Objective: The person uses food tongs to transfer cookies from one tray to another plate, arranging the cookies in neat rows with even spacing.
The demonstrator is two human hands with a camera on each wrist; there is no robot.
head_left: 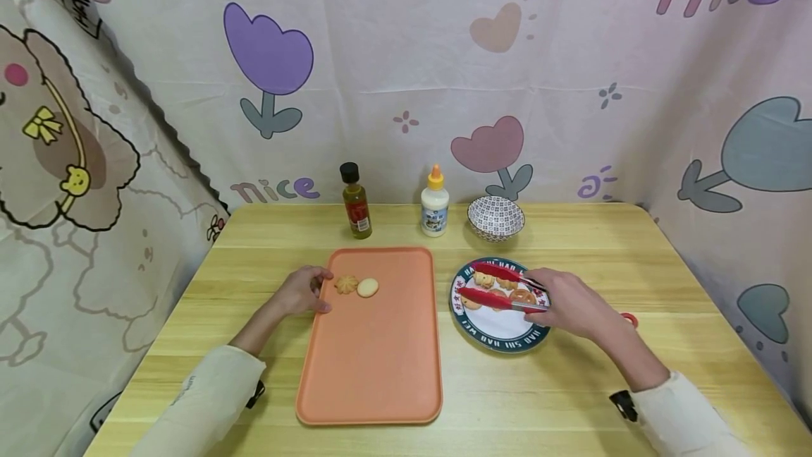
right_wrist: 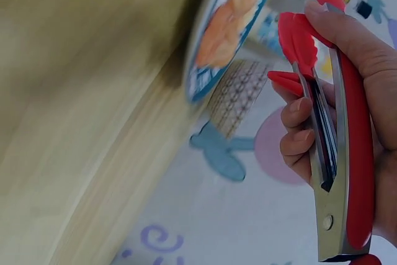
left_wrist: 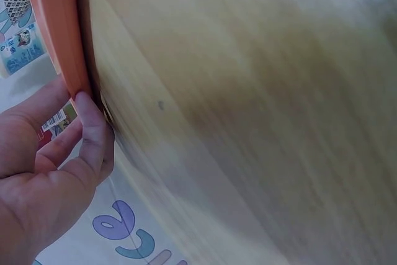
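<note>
My right hand (head_left: pixel 567 302) grips a pair of red-tipped metal tongs (right_wrist: pixel 356 147), whose arms stand apart over a round plate (head_left: pixel 501 340) with a dark green lettered rim. Several cookies (head_left: pixel 523 295) lie on the upper part of that plate, partly covered by the tongs. My left hand (head_left: pixel 301 291) pinches the left edge of an orange rectangular tray (head_left: pixel 374 372); the left wrist view shows thumb and fingers (left_wrist: pixel 93 122) at its rim. On the tray, near its upper left, a flower-shaped cookie (head_left: pixel 346 284) sits beside a smooth pale oval cookie (head_left: pixel 368 288).
Behind the tray stand a black-capped bottle (head_left: pixel 357 206) and a white glue bottle (head_left: pixel 434 206) with a yellow top. A patterned bowl (head_left: pixel 496 218) is behind the plate. A printed cloth (head_left: pixel 380 55) hangs at the back of the wooden table (head_left: pixel 266 245).
</note>
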